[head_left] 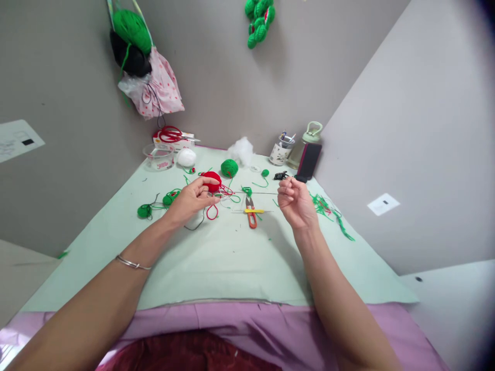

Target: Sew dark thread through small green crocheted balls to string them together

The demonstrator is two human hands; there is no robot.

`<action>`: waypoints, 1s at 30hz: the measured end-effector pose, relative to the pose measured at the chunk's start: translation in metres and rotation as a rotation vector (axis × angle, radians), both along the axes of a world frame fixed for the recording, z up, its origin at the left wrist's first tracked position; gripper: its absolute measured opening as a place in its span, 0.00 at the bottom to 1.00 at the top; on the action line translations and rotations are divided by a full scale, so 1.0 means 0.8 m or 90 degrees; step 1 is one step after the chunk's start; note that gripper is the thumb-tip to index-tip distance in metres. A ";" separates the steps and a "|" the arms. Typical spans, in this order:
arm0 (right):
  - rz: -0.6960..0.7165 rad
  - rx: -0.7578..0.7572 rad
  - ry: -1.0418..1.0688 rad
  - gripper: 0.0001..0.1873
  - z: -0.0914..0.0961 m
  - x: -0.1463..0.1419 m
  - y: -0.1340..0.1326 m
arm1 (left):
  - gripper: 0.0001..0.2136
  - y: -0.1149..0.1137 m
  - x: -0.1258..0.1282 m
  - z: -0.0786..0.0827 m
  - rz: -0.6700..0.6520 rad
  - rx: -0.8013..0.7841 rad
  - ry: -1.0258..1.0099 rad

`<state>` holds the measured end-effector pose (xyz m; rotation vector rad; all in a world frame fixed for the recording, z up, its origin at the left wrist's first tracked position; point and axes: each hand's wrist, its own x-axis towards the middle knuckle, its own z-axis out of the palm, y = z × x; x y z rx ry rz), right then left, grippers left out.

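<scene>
My left hand (197, 197) hovers over the yarn on the table, its thumb and index finger apart. Just behind those fingers sits a red yarn ball (211, 180), with loose red and white strands below. My right hand (296, 203) is raised with its fingers curled in a pinch. A thin dark thread (257, 193) runs taut from the curled right fingers toward the left hand; its left end is lost among the strands. Between the hands lie orange-handled thread snips (251, 217), a yellow-handled crochet hook (254, 211) across them and a small green crocheted piece (246, 191).
Green yarn balls (229, 168), white stuffing (241, 151) and red scissors (170, 135) lie toward the back. A clear tub (159, 157) stands back left. At back right are a pen cup (282, 152), a bottle (309, 139) and a phone (309, 162). Green yarn scraps (323, 205) lie right.
</scene>
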<state>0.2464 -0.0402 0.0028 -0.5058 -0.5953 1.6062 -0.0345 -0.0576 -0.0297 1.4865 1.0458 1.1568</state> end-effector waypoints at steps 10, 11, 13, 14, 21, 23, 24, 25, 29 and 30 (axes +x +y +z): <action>-0.090 0.075 -0.311 0.11 -0.010 0.030 0.015 | 0.16 0.001 -0.011 0.002 -0.011 -0.008 0.019; -0.108 0.094 -0.380 0.11 -0.011 0.032 0.015 | 0.15 0.002 -0.011 0.002 -0.008 -0.009 0.013; -0.124 0.152 -0.555 0.13 -0.012 0.034 0.012 | 0.15 0.002 -0.012 0.003 0.000 -0.010 -0.001; -0.123 0.190 -0.648 0.13 -0.013 0.034 0.010 | 0.15 0.003 -0.013 0.004 0.008 -0.010 -0.009; -0.183 0.385 -0.892 0.04 -0.020 0.034 0.009 | 0.13 0.002 -0.014 0.009 0.046 -0.018 -0.056; -0.216 0.377 -0.873 0.03 -0.020 0.040 0.013 | 0.13 0.001 -0.014 0.011 0.056 -0.015 -0.059; -0.234 0.368 -0.865 0.03 -0.020 0.044 0.015 | 0.12 0.000 -0.014 0.013 0.064 -0.013 -0.051; -0.253 0.357 -0.861 0.03 -0.021 0.049 0.017 | 0.10 0.000 -0.013 0.014 0.075 -0.010 -0.034; -0.339 0.335 -0.905 0.03 -0.026 0.067 0.026 | 0.07 -0.001 -0.014 0.017 0.135 0.022 0.031; -0.356 0.332 -0.925 0.04 -0.028 0.072 0.029 | 0.06 0.000 -0.014 0.016 0.150 0.032 0.034</action>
